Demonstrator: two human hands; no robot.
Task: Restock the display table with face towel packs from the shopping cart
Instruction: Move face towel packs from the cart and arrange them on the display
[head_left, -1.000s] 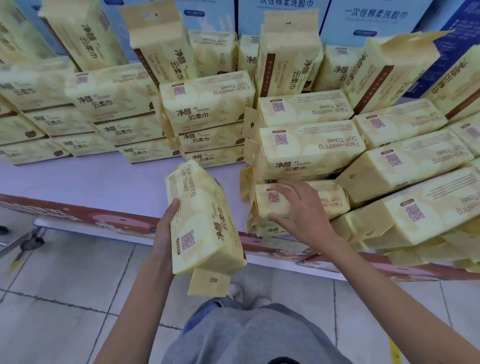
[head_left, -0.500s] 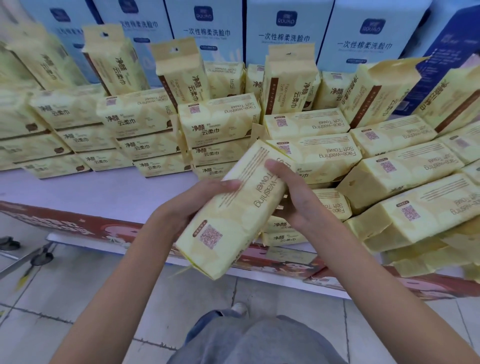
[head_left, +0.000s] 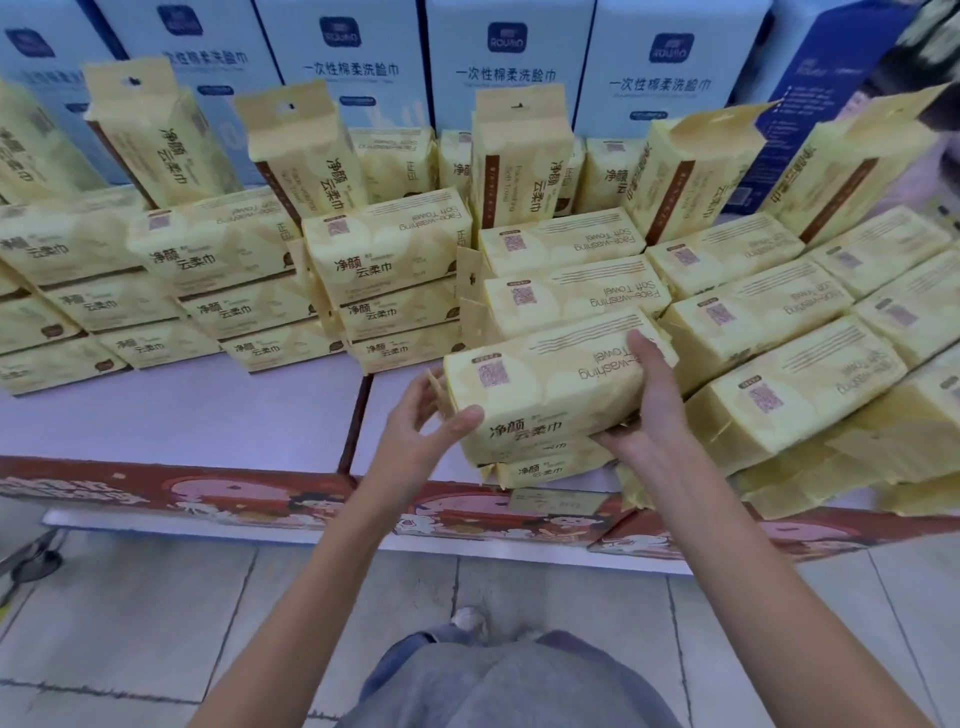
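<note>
A yellow face towel pack (head_left: 550, 387) lies flat on top of a short stack at the front edge of the display table (head_left: 208, 421). My left hand (head_left: 423, 421) touches the pack's left end, thumb on its front corner. My right hand (head_left: 647, 402) grips its right part, fingers over the top and palm under the front. Another pack (head_left: 545, 467) lies directly beneath. Many more yellow packs cover the table in stacks and rows. The shopping cart is out of view.
Stacks of packs (head_left: 218, 291) sit at the left and middle, and slanted rows (head_left: 779, 332) fill the right. Upright packs (head_left: 519, 156) and tall blue boxes (head_left: 509, 57) stand behind. A pale bare strip of tabletop lies at front left. Grey tiled floor (head_left: 130, 623) is below.
The pack moved from my left hand, held upright off the table edge, into both hands, was turned flat and set down on the front stack.
</note>
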